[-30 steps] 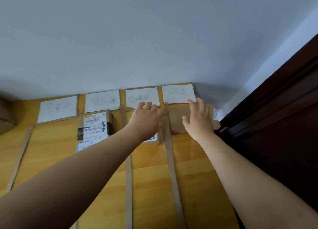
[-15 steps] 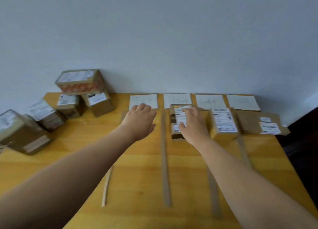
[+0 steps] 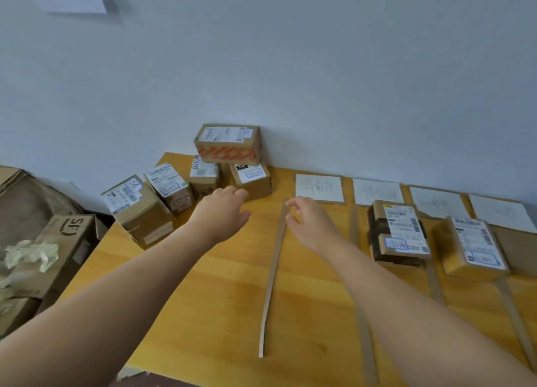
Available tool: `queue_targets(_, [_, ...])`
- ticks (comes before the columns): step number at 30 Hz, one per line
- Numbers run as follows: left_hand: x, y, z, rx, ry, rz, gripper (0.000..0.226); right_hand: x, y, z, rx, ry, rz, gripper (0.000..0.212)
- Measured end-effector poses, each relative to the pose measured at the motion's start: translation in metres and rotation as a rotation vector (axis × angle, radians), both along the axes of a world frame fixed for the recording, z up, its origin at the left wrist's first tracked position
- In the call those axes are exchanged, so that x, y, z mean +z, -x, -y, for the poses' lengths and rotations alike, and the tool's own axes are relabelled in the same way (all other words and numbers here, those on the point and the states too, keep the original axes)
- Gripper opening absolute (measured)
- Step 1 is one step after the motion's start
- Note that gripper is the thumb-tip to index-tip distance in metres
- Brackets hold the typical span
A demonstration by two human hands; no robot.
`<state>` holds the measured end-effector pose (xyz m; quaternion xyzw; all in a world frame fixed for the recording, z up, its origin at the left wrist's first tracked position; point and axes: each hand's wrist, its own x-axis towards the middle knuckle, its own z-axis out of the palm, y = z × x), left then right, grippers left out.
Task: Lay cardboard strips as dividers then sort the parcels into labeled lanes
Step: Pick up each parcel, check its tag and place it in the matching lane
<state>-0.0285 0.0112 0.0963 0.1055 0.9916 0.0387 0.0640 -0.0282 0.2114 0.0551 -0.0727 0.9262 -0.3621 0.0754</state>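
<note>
Parcels, unsorted: a cluster of five at the far left corner of the table (image 3: 220,285), against the wall. Landmark: the red-printed box (image 3: 228,145), which sits on top of two lower boxes. Just below it to the right, a box with a blue-outlined label (image 3: 251,180); below it to the left, a narrower box (image 3: 203,177). Further left, two more lean tilted, the outermost one (image 3: 136,206) near the table edge.

Left hand (image 3: 222,215) hovers just in front of the blue-label box, fingers loosely curled, holding nothing. Right hand (image 3: 312,222) is well right of the landmark, beside the top of the leftmost cardboard strip (image 3: 273,273), fingers spread and empty.

Right of the strip: paper lane labels along the wall, and two parcels already lying in lanes (image 3: 398,232).

Handling, as judged: small taped cartons, rigid walls, probably light; tape and glossy labels may be slick. Best taken across two opposite side faces. The red-printed box should come off first, since pulling a lower one would likely topple it. Weight cannot be told.
</note>
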Motion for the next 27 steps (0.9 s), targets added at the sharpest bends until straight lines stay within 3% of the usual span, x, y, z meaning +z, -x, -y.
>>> queue_targets(9, [0.008,0.087,0.073,0.329,-0.244,0.091,0.051,0.01,0.079,0.054,-0.07,-0.001,0.022,0.037])
queue_targets(18, [-0.009,0.197,0.129,0.302,-0.323,0.19,0.057,-0.009,0.161,0.109,-0.228,-0.158,0.086,0.037])
queue_targets(23, [-0.021,0.251,0.142,0.314,-0.498,0.266,0.065,-0.015,0.196,0.133,-0.424,0.013,0.135,0.05])
queue_targets(27, [-0.042,0.282,0.154,0.456,-0.675,0.499,0.085,-0.021,0.218,0.15,-0.54,0.233,0.277,0.081])
